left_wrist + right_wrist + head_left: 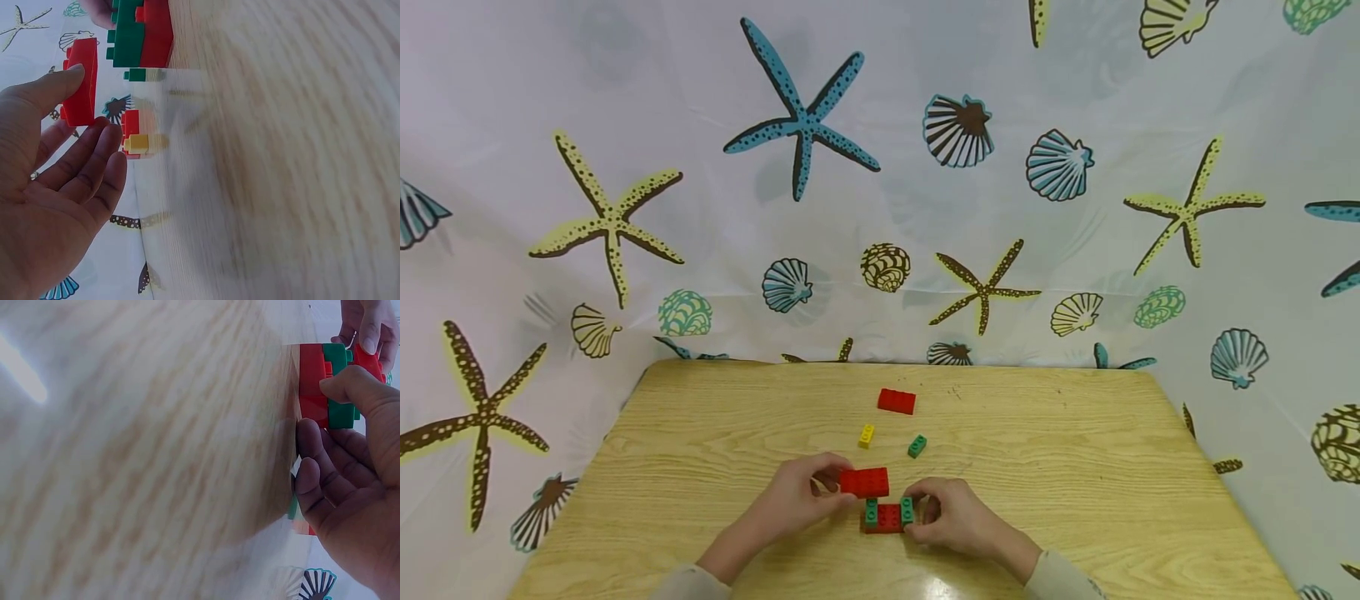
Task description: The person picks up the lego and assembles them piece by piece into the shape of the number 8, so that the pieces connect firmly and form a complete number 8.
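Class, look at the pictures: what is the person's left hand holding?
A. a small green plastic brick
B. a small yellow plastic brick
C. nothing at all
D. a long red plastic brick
D: the left hand pinches the long red plastic brick, while the small yellow plastic brick lies apart on the wooden table.

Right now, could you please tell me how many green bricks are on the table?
3: one loose green brick behind the hands, and one at each end of the red base brick, left and right. Others may be hidden.

Wooden desk (1075, 467) with toy bricks

On it lie a red brick (897, 401), a yellow brick (867, 435), a small green brick (917, 446) and a red-and-green stack (887, 515).
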`<state>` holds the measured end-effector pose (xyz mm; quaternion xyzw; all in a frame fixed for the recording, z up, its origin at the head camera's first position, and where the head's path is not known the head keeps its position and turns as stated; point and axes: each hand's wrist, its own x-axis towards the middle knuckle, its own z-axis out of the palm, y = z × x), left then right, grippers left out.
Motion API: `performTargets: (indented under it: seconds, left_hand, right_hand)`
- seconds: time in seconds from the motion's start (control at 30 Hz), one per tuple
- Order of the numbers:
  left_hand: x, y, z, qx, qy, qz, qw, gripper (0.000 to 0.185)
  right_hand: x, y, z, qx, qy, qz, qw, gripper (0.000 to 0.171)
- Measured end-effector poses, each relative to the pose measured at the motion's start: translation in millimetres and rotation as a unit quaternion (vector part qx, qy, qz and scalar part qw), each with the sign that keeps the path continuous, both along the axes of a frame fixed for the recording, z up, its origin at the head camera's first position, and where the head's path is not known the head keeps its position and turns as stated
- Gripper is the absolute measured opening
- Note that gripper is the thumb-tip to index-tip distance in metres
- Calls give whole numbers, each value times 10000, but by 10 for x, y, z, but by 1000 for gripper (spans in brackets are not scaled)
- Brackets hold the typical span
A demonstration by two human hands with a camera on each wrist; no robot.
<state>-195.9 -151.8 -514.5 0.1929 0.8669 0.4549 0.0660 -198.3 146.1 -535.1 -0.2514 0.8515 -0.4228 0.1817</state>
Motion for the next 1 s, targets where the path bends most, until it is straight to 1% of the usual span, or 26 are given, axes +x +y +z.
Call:
performTargets:
  seconds: [0.37,0.77,1.0]
  left_hand:
    - [58,112,20,23,-96,-88,9999,35]
    - [82,168,-35,55,-44,-218,9997,34]
    - [96,202,-24,48,-42,-251,9997,34]
  right_hand:
    - [-12,9,-5,-42,-48,34,10000,38]
    - [-11,7,2,-46,-74,37,10000,40]
    - [-2,1,-2,-22,-44,-32,10000,39]
